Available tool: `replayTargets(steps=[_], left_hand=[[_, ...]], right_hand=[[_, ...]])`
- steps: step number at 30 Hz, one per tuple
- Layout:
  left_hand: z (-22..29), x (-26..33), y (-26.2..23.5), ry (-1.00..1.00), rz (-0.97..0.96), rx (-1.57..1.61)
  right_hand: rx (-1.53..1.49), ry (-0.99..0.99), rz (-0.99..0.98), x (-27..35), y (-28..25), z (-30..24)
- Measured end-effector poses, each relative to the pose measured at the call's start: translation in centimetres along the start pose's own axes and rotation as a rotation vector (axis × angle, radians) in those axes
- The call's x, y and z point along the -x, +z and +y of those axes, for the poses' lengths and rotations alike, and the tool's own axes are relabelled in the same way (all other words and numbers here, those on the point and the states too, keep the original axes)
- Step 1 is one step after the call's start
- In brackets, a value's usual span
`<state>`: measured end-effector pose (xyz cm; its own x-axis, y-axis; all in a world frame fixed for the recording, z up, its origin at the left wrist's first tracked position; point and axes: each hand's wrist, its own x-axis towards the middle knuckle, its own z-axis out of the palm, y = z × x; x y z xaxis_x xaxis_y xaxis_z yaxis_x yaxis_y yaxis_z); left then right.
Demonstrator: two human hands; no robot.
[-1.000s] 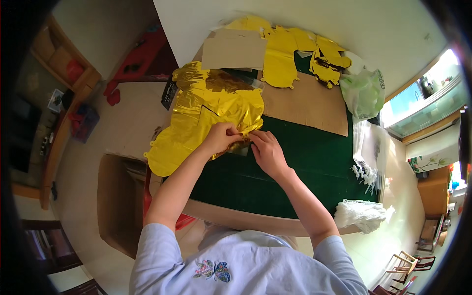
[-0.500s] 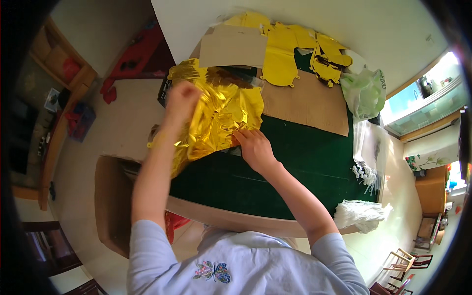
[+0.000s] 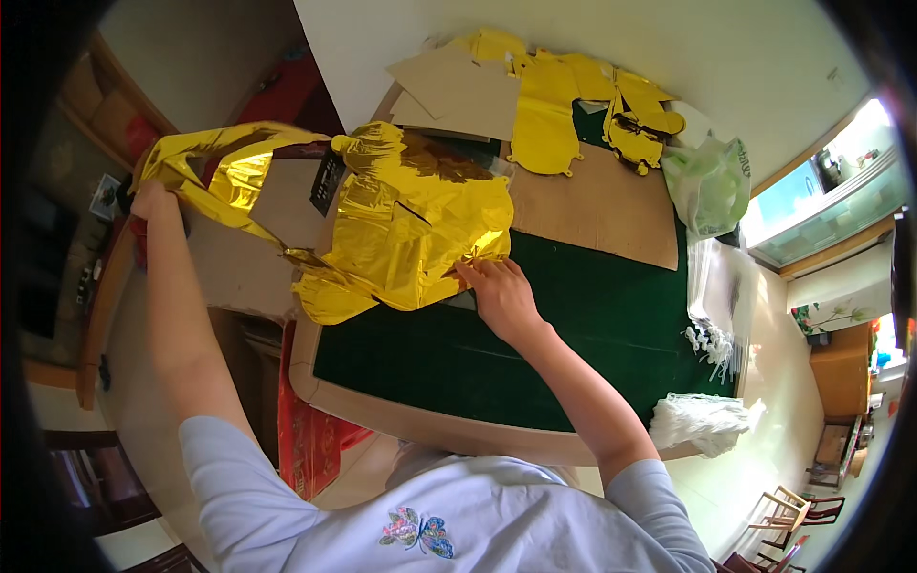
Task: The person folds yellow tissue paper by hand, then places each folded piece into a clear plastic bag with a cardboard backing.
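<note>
My left hand (image 3: 153, 199) is stretched far out to the left, off the table. It is closed on a loose gold foil strip (image 3: 205, 143) with wide gaps in it, pulled out in a loop. The strip runs back to a crumpled gold foil sheet (image 3: 411, 220) with rounded lobes, lying at the left of the table. On that sheet's near right edge my right hand (image 3: 504, 298) has its fingers bent and pinched on the foil. What lies directly under those fingertips is hidden.
Flat gold foil shapes (image 3: 543, 124) lie at the back beside cardboard pieces (image 3: 458, 91) and a larger cardboard sheet (image 3: 597, 205). A green plastic bag (image 3: 712, 186), clear bags with white strings (image 3: 712, 286) and a white bundle (image 3: 702, 420) line the right edge. An open carton (image 3: 244, 382) stands left.
My left hand has swung left from above the sheet, drawing the foil strip out with it. The sheet now lies flatter. My right hand has stayed nearly in place.
</note>
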<state>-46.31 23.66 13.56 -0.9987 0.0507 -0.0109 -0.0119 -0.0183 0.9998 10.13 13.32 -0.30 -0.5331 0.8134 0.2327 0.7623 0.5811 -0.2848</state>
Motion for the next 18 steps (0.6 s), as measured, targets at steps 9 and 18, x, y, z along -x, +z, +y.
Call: replayTargets(steps=[9, 18], left_hand=[[6.5, -8.6, -4.9, 0.622, 0.206, -1.671], [11.0, 19.8, -1.5, 0.9, -0.271, 0.276]], right_hand=[[-0.024, -0.026, 0.013, -0.4, 0.2, -0.9], [-0.061, 0.019, 0.199, 0.8, -0.3, -0.7]])
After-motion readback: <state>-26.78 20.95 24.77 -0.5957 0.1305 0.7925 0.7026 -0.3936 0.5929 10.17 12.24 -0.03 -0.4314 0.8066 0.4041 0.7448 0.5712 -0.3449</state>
